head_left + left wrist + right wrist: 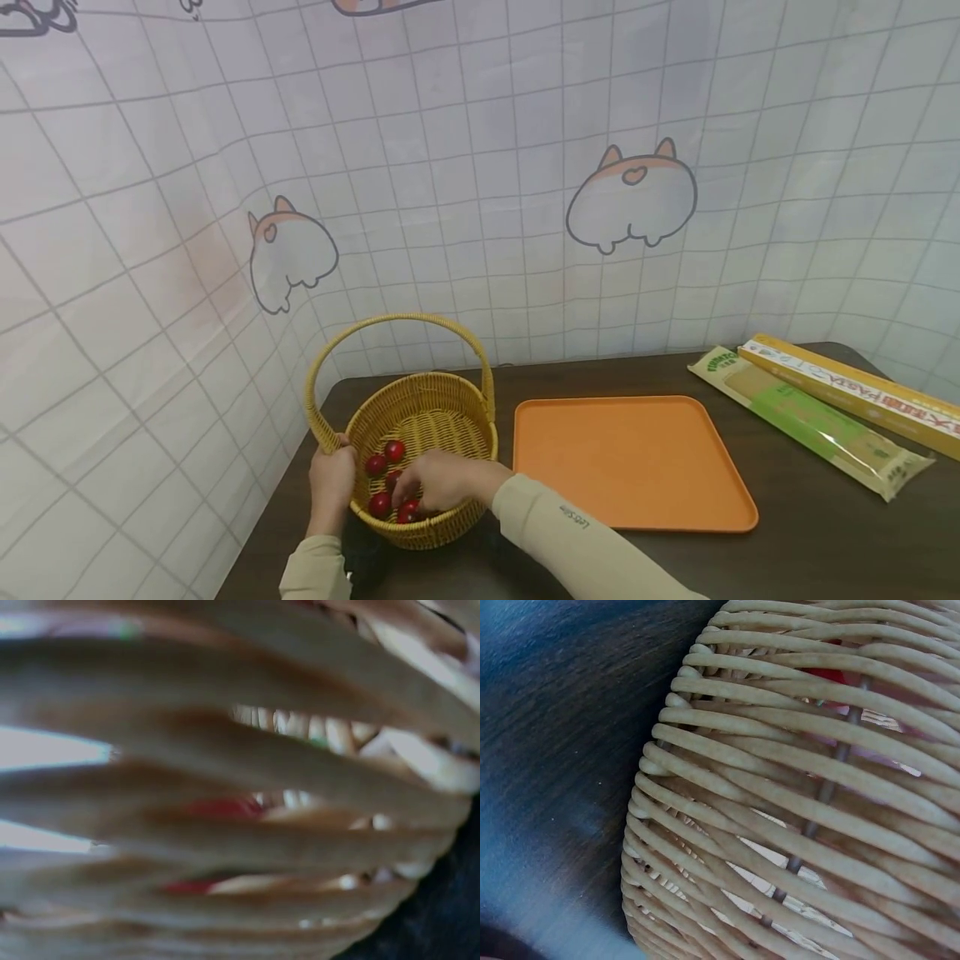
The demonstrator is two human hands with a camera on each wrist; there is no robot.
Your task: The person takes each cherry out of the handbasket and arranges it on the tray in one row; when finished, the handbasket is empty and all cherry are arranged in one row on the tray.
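Note:
A yellow wicker basket (435, 396) with a tall arched handle stands on the dark table. My left hand (332, 483) grips the basket at its left side, where the handle meets the rim. Inside, several round, shiny red fruits (380, 504) lie toward the near left. My right hand (442, 482) reaches over the near right rim, fingers bent downward around one red fruit (409, 510); the fingertips are partly hidden. Only the woven basket wall (225, 765) fills the left wrist view, with red glimpsed through gaps. The right wrist view likewise shows the outer weave (780, 787), and neither hand.
Right of the basket lies an orange tray (630, 462). Farther right are a green-and-clear pasta packet (810, 417) and a long yellow pasta box (855, 387). A white gridded cloth (480, 208) with cartoon drawings hangs behind and left of the table (810, 533).

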